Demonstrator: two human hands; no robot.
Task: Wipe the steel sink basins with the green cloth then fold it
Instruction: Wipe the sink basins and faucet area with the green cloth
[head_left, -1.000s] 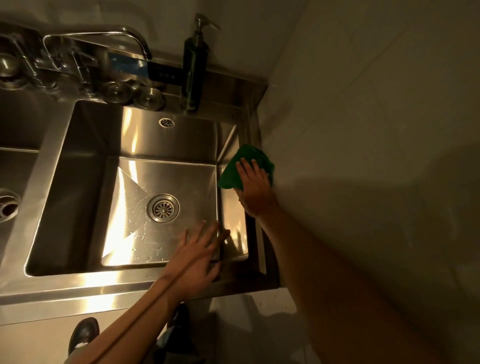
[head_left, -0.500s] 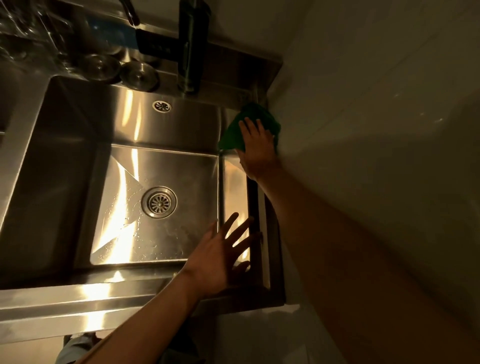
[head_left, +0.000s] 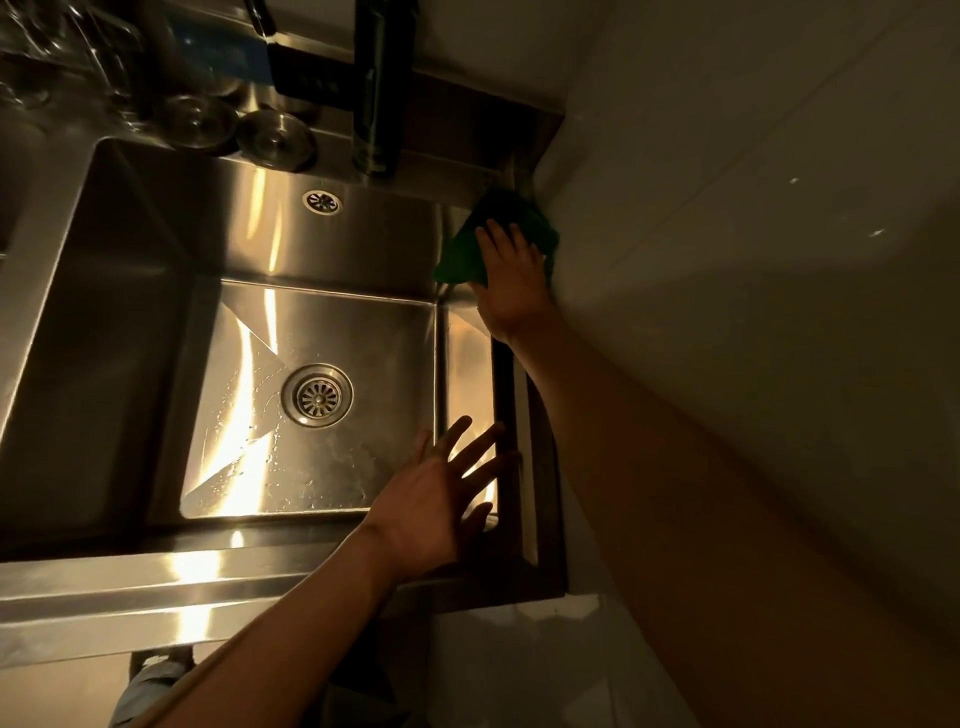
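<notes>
The right hand (head_left: 511, 288) presses the cloth (head_left: 462, 254) flat-fingered on the far right rim of the basin (head_left: 130, 338). The left hand (head_left: 431, 514) hovers over it, fingers spread; what seem water drops lie by the drain (head_left: 317, 396).

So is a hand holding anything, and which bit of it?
Nothing is gripped. The right hand presses flat on the green cloth, fingers across its middle, at the sink's corner. The left hand is spread, empty.

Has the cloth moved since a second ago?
Yes. Under the right hand, the cloth has slid back along the sink's right rim, toward the rear corner and nearer the soap bottle.
</notes>
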